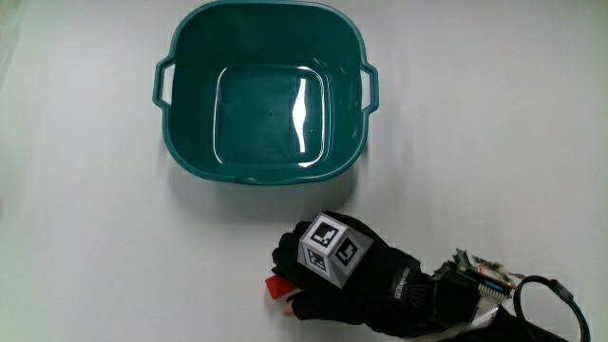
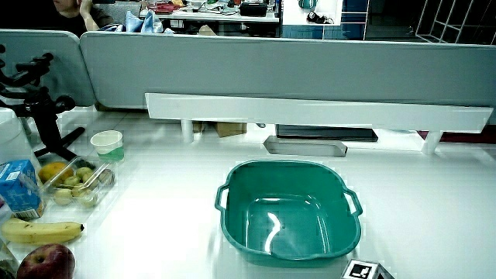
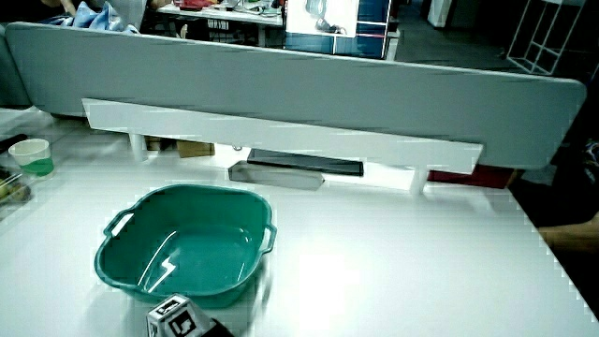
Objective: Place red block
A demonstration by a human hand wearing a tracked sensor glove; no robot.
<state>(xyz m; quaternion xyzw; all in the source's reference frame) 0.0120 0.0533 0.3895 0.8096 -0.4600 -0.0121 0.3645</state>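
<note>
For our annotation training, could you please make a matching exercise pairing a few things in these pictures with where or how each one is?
Things:
1. basin
2. red block
3. cube
4. banana

Places or states:
A. on the back of the hand
B. under the hand's fingers, on the table
C. teal, with nothing in it
D. beside the apple

Pairs: 1-C, 2-B, 3-A, 4-D
</note>
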